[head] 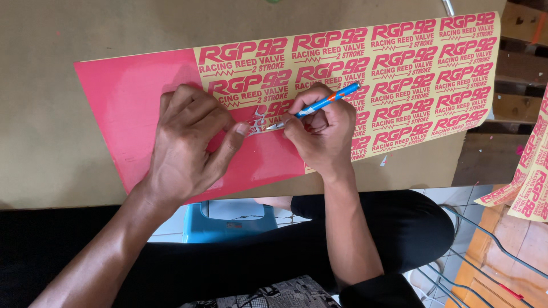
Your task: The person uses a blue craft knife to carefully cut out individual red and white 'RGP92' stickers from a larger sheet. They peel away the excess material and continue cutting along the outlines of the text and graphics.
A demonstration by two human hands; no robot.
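A large vinyl sheet (pixel 131 97) lies on a brown board, solid pink on the left and cream with rows of pink cut lettering on the right. My left hand (pixel 188 142) lies flat on the pink part, thumb pressing close to the cut edge. My right hand (pixel 322 134) grips a blue and orange craft knife (pixel 325 102), its metal tip touching the sheet beside my left thumb, where a small strip of pink vinyl is lifted.
The brown board (pixel 51 114) reaches past the sheet on all sides. More cream lettered sheets (pixel 531 182) hang at the right. A blue plastic stool (pixel 228 219) and my black-clad legs (pixel 399 228) sit below the board's edge. A wire rack (pixel 485 251) stands lower right.
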